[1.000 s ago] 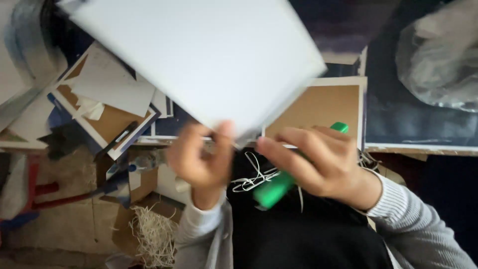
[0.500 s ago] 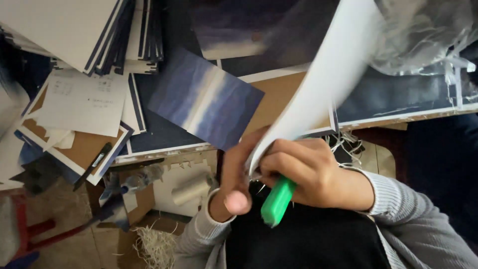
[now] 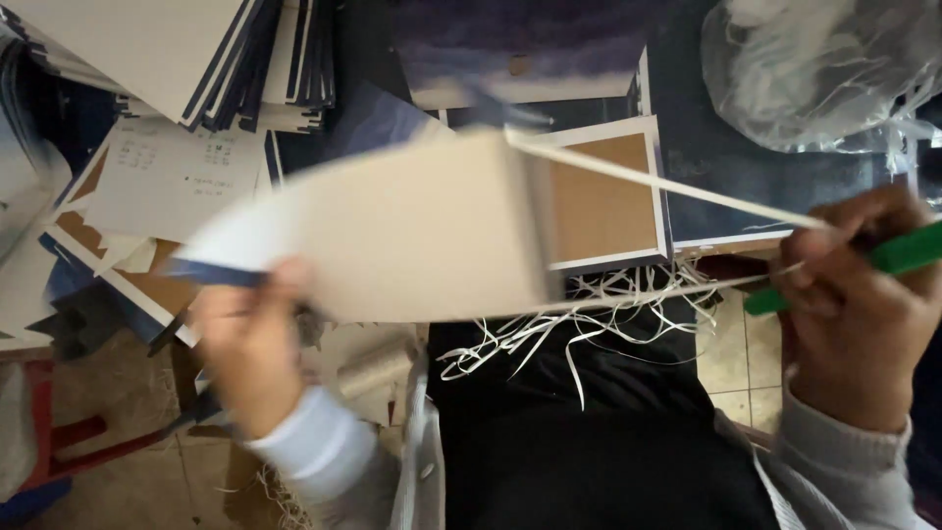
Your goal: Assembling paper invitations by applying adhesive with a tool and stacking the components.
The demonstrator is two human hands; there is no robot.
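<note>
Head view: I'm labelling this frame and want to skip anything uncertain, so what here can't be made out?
- Left hand: motion-blurred; its grip on the white card is unclear.
- Green tool: its middle is covered by the right hand and its end is cut off by the right edge, so its kind is unclear.
- Plastic bag: contents hidden by crumpled film, cut off by the top edge.
- Paper with writing: too small to read.

A crumpled clear plastic bag [image 3: 819,69] lies at the top right corner.

Dark blue table [image 3: 746,177] carries stacked boards [image 3: 196,49], a brown-faced framed panel [image 3: 603,196], a clear plastic bag [image 3: 814,69] and white paper shreds [image 3: 628,294].
</note>
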